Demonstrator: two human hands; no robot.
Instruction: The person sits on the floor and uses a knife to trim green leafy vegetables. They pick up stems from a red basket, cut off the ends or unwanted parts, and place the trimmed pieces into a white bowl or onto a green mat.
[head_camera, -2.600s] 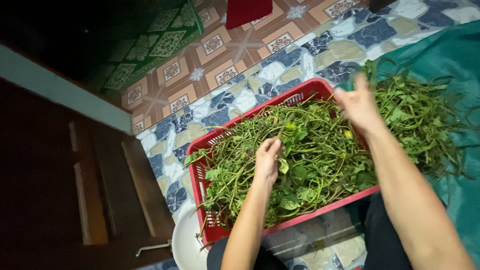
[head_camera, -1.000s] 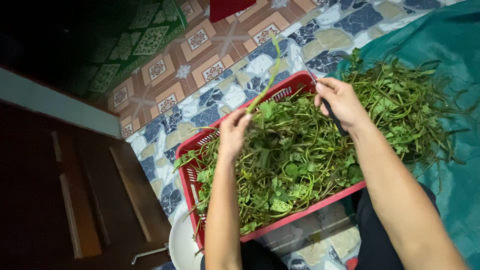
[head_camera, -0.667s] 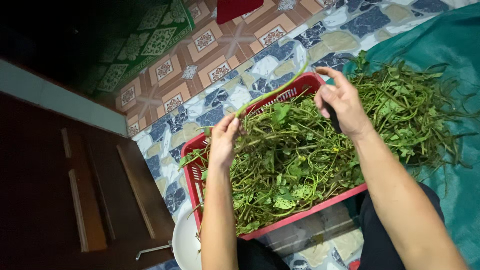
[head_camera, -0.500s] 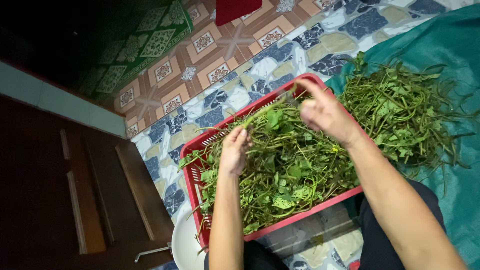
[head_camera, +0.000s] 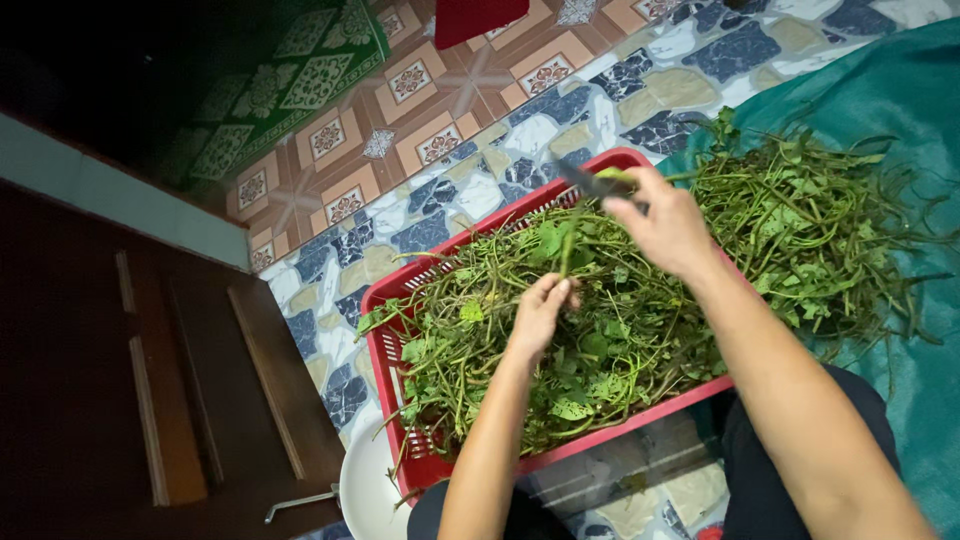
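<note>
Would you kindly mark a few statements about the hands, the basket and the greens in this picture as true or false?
1. The basket is red. True.
2. The left hand grips a green stem. True.
3. The right hand lies flat on the floor tiles. False: it is raised over the basket's far edge, holding a dark blade.
4. Loose greens lie on a yellow sheet. False: the sheet is teal.
5. The basket holds leafy stems. True.

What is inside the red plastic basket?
The red basket is filled with leafy green stems. The left hand grips one stem over them; the right hand holds a dark blade. The basket's bottom is covered by the greens.
</note>
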